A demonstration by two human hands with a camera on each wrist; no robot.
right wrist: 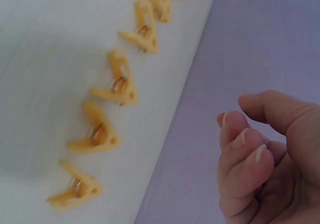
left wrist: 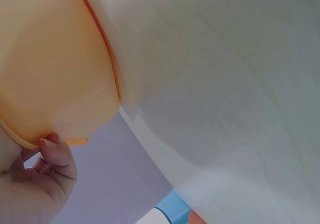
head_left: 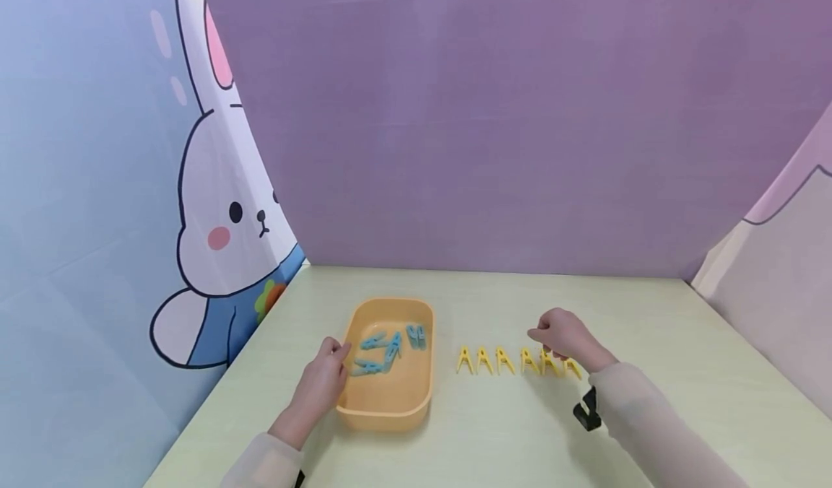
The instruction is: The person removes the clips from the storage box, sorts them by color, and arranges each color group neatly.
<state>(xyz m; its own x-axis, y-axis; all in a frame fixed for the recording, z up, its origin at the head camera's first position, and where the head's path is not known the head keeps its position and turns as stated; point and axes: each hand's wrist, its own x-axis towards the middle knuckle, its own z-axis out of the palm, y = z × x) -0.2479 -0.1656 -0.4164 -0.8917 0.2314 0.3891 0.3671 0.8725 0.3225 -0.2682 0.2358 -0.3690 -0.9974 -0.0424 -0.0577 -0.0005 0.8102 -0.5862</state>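
Note:
An orange plastic basin [head_left: 383, 421] sits on the table, tilted in the left wrist view. My left hand [head_left: 328, 372] grips its left rim between thumb and fingers. Inside lie several blue clothespins [head_left: 393, 351]. To the right of the basin, several yellow clothespins [head_left: 484, 360] stand in a row, with their legs toward me. Above the right end of that row hovers my right hand [head_left: 565, 336], partly covering the clothespins there. In the right wrist view its fingers [right wrist: 245, 171] are loosely curled, the thumb is apart from them, and nothing is held.
The pale table [head_left: 494, 437] meets a purple backdrop [head_left: 520, 127] at its far edge. At the left hangs a blue cloth with a cartoon rabbit [head_left: 227, 221]. Another printed cloth [head_left: 780, 286] hangs along the right side.

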